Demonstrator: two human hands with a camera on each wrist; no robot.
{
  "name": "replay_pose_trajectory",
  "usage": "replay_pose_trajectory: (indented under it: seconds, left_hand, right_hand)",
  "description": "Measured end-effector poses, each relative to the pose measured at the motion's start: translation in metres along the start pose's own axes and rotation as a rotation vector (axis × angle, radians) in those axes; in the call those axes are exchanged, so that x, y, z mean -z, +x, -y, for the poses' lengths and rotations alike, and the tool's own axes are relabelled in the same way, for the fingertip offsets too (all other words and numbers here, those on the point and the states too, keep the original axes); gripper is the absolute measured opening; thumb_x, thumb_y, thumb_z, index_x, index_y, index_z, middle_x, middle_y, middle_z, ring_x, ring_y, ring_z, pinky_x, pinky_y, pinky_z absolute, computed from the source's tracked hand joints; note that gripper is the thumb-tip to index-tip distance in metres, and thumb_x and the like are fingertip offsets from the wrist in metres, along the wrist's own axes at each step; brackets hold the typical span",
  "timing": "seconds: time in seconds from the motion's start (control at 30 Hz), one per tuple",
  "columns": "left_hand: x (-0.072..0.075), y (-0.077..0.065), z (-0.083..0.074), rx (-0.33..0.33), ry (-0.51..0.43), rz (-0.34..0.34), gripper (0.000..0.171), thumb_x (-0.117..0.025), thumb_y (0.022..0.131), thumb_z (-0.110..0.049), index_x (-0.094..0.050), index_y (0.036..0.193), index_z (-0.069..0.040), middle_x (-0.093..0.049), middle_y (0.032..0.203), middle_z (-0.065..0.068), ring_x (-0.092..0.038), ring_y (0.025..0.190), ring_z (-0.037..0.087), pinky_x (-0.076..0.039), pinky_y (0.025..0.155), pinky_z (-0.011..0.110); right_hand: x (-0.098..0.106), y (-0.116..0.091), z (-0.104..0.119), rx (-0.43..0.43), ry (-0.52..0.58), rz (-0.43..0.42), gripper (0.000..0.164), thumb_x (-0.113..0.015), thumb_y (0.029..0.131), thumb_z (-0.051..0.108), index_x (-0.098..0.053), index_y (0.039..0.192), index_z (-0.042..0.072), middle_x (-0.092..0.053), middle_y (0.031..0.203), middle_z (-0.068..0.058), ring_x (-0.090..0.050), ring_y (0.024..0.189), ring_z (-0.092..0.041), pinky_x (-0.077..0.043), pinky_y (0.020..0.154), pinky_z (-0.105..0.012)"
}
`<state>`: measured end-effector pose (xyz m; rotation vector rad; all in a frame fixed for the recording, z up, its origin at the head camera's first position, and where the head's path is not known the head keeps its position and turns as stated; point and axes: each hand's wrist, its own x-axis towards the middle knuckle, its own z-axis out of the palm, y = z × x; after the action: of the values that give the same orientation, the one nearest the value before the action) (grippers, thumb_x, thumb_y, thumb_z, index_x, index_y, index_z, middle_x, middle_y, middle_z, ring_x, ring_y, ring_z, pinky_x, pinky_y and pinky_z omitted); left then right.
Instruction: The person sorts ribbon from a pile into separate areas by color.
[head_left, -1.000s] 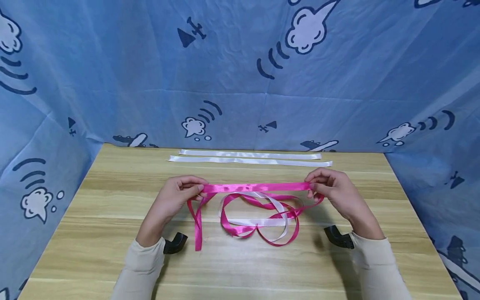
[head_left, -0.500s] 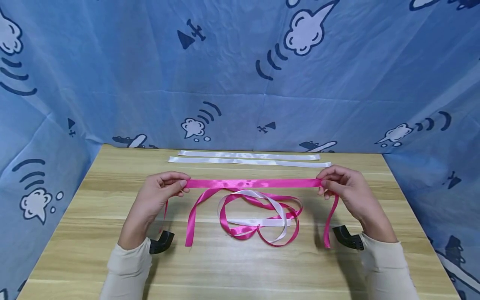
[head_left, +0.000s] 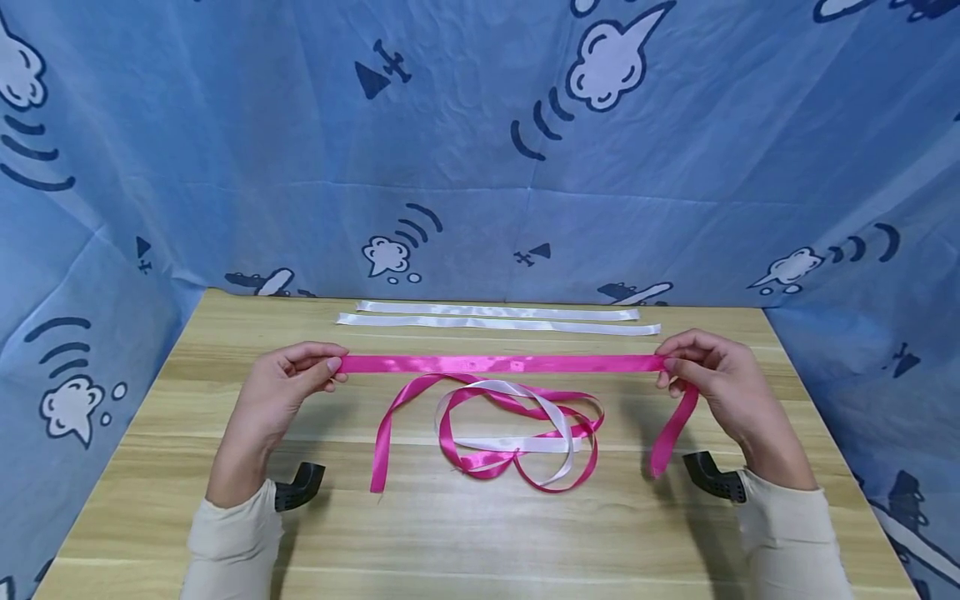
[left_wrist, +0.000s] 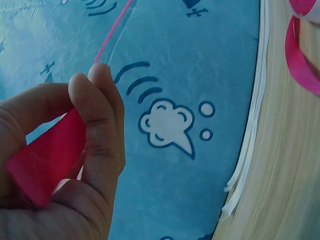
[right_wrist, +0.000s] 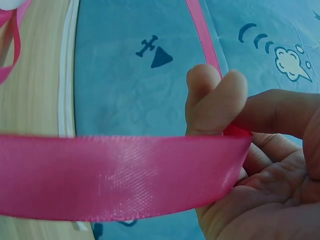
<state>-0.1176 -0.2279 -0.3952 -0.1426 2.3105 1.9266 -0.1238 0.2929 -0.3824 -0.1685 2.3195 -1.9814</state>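
Observation:
A pink satin ribbon [head_left: 495, 364] is stretched straight between the two hands, above the wooden table. My left hand [head_left: 288, 379] pinches it near its left end; in the left wrist view a short pink tail [left_wrist: 50, 157] lies inside the palm. On the other side my right hand [head_left: 708, 375] pinches the ribbon between thumb and fingers, and a longer loose end [head_left: 673, 429] hangs below it. The right wrist view shows this loose end [right_wrist: 120, 175] large across the front. Closer to the person than the taut ribbon, a loose tangle of pink ribbon [head_left: 480, 467] and white ribbon [head_left: 517, 445] lies on the table.
Two white ribbon strips [head_left: 495, 322] lie straight and parallel near the back edge of the wooden table [head_left: 480, 542]. A blue printed curtain [head_left: 450, 167] surrounds the back and sides. Black wrist mounts [head_left: 300, 487] stick out inward from both sleeves.
Both hands have moved apart, the left one farther left and the right one to the right. The stretch of pink ribbon between them has lengthened and come away from the tangle.

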Motion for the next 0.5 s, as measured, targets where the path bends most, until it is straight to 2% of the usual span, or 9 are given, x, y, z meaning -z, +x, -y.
replay_pose_trajectory:
  seconds: [0.13,0.3,0.5]
  left_hand:
    - [0.007,-0.002,0.003,-0.021,-0.048,-0.019,0.025,-0.071,0.100,-0.010,-0.072,0.118,0.007,-0.079,0.086,-0.005,-0.075,0.079,0.004,-0.062,0.073,0.022]
    - [0.015,-0.005,0.004,-0.018,-0.083,-0.054,0.015,-0.073,0.099,-0.012,-0.078,0.111,-0.004,-0.080,0.083,-0.006,-0.075,0.077,0.004,-0.061,0.072,0.020]
    - [0.022,-0.005,0.008,-0.020,-0.111,-0.091,0.009,-0.074,0.098,-0.012,-0.081,0.104,-0.015,-0.079,0.082,-0.009,-0.075,0.077,0.004,-0.060,0.072,0.018]
  right_hand:
    - [0.002,-0.001,0.001,-0.009,-0.028,-0.013,0.018,-0.056,0.101,-0.010,-0.070,0.104,0.001,-0.075,0.081,0.000,-0.071,0.067,-0.013,-0.057,0.058,-0.024]
    - [0.005,-0.002,0.001,-0.022,-0.115,-0.028,0.013,-0.057,0.102,-0.007,-0.068,0.107,-0.002,-0.075,0.080,0.002,-0.070,0.067,-0.012,-0.058,0.059,-0.024]
    - [0.009,-0.002,-0.002,-0.013,-0.087,-0.036,0.014,-0.056,0.102,-0.009,-0.068,0.106,-0.003,-0.075,0.081,0.002,-0.070,0.067,-0.013,-0.058,0.060,-0.023]
